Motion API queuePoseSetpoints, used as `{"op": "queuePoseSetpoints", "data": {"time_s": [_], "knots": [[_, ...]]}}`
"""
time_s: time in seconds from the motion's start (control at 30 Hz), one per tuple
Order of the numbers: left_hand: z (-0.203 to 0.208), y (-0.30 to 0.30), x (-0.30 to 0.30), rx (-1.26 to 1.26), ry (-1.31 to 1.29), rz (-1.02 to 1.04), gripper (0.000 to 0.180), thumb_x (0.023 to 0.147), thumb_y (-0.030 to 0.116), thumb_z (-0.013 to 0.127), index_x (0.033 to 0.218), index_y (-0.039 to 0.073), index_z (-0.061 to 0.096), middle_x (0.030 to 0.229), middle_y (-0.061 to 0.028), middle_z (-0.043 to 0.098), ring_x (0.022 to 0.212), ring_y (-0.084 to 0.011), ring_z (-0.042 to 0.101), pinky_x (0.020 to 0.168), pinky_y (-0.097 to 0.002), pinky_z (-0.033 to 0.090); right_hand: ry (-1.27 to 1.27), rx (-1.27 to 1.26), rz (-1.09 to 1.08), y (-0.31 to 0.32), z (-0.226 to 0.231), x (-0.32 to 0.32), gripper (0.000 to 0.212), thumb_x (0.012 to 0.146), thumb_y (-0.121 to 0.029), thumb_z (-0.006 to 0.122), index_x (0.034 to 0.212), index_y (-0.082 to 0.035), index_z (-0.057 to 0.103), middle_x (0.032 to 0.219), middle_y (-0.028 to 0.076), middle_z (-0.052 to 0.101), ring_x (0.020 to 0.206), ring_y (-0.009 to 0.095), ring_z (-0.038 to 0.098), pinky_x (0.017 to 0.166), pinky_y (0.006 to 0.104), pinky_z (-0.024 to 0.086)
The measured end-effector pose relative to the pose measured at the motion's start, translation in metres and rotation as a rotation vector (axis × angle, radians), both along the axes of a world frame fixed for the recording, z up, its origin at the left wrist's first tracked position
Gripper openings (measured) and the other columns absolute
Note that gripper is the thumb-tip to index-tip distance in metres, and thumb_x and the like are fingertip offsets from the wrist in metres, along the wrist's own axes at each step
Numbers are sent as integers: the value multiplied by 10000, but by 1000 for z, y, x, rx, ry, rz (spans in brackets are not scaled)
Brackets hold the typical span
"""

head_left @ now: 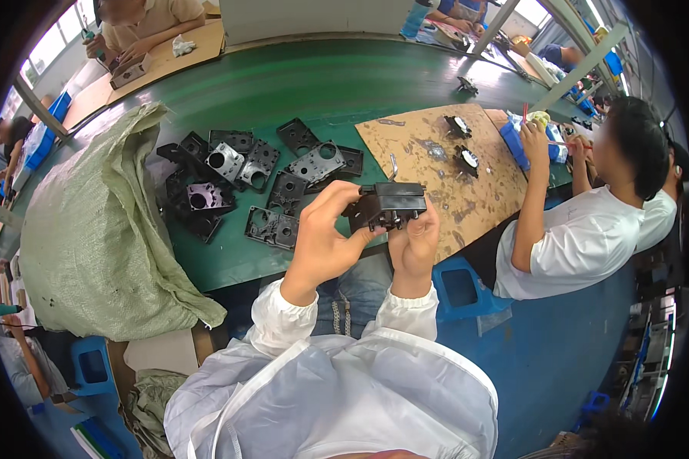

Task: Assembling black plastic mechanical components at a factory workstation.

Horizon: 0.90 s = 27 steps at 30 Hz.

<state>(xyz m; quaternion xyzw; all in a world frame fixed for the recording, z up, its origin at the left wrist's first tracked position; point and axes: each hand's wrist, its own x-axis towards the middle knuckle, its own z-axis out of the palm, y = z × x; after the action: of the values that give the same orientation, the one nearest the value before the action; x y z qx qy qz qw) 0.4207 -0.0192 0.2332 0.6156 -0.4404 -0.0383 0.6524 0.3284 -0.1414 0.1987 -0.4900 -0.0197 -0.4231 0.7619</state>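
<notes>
A black plastic housing point(394, 200) is held up between my two hands, over the front edge of the green table. My left hand point(325, 237) grips its left side, thumb below and fingers above. At its right end, my right hand point(417, 241) closes round the lower corner. Small pegs stick out along the housing's lower edge. Just beyond my hands, a pile of similar black housings point(287, 187) lies on the table, some with silvery-grey faces point(318, 162). To the right, a stained cardboard sheet point(429, 195) carries two small black-and-white parts point(465, 161) and a thin metal piece point(393, 166).
A large green woven sack point(99, 237) bulges at the table's left. On the right, a co-worker in white point(574, 237) sits beside a blue bin point(515, 144) and a blue stool point(467, 287). Across the green table point(283, 84), another person point(149, 38) handles a brown box point(130, 73).
</notes>
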Motion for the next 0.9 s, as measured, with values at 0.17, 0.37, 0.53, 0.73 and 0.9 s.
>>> {"op": "queuePoseSetpoints", "data": {"time_s": [0.17,0.37,0.53,0.73,0.9], "knots": [[1,4,4,69,68,44,466,672,37,794,1099,-52,631,1031,-99,657,865,-218,621,801,-314,515,184,-67,40,-9,19,6,325,994,-289,590,1086,21,619,1010,105,656,846,153,580,799,254,447],[-7,52,40,239,31,336,599,686,89,799,1234,4,573,1155,-135,628,907,-265,629,789,-337,498,424,-256,130,-57,74,97,335,971,-294,610,953,34,676,875,53,662,792,113,538,732,224,424],[-29,88,52,914,-420,500,694,646,79,813,1283,49,538,1264,-139,553,1003,-307,573,873,-382,456,794,-279,139,-111,60,230,437,967,-325,608,1043,103,655,948,161,681,818,209,639,743,306,515],[-39,91,45,961,-447,466,764,615,52,818,1316,100,520,1304,-113,497,1064,-324,524,965,-400,400,770,-607,206,-107,57,229,443,949,-333,601,1069,89,661,975,166,693,847,229,649,770,315,517],[-45,98,53,1013,-394,391,771,597,35,818,1303,104,516,1263,-102,503,1069,-315,532,955,-380,397,807,-860,165,-106,62,229,452,931,-340,594,1094,76,666,1001,170,704,877,248,660,798,325,519]]}}
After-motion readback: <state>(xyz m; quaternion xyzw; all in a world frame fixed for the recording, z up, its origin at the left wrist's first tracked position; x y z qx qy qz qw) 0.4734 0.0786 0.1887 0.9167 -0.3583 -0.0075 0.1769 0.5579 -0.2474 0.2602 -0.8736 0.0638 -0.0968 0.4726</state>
